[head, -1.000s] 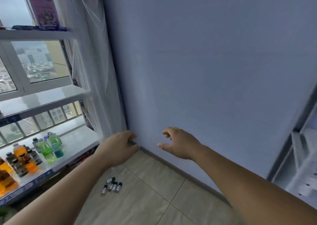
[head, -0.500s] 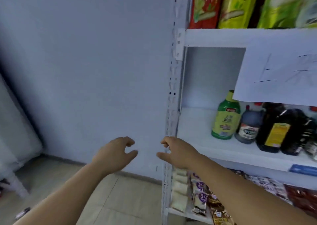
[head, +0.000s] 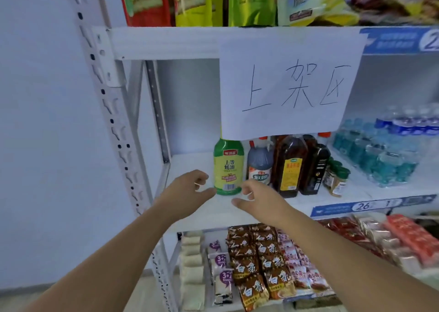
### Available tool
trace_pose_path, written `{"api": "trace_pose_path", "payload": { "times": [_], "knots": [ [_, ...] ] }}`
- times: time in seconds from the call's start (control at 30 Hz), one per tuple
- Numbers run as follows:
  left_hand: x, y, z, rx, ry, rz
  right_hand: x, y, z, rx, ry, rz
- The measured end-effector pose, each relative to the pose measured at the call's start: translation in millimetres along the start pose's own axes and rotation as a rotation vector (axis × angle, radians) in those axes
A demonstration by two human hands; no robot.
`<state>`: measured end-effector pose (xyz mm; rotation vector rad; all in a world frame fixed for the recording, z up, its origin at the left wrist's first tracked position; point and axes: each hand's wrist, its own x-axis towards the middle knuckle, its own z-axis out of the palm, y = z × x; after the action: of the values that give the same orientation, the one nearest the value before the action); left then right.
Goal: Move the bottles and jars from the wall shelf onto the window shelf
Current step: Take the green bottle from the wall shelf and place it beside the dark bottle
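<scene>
Both hands are empty with fingers loosely curled, the left hand [head: 187,190] and right hand [head: 257,198] flanking the green-and-yellow sauce bottle [head: 228,166] on the wall shelf [head: 190,166], perhaps just touching it. Beside it stand dark-liquid bottles [head: 288,166] and small jars [head: 336,178].

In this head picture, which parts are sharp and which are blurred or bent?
Head view: the green bottle and paper sign are fairly sharp; the water bottles at right are smeared; the shelf post leans from wide-angle distortion; light is even.
</scene>
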<state>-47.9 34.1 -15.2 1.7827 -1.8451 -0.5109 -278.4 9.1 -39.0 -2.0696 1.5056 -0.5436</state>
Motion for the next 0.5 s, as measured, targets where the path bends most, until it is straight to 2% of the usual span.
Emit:
{"api": "trace_pose_path", "payload": {
  "times": [0.27, 0.37, 0.5],
  "knots": [
    [124.0, 16.2, 15.2, -0.162, 0.03, 0.021, 78.2, 21.5, 2.9, 0.251, 0.025, 0.069],
    [153.5, 11.9, 20.5, -0.233, -0.039, 0.04, 103.5, 24.3, 15.3, 0.326, 0.048, 0.099],
    [180.1, 4.1, 28.8, -0.254, -0.115, 0.087, 125.3, 28.3, 25.9, 0.28, 0.077, 0.143]
  ]
}}
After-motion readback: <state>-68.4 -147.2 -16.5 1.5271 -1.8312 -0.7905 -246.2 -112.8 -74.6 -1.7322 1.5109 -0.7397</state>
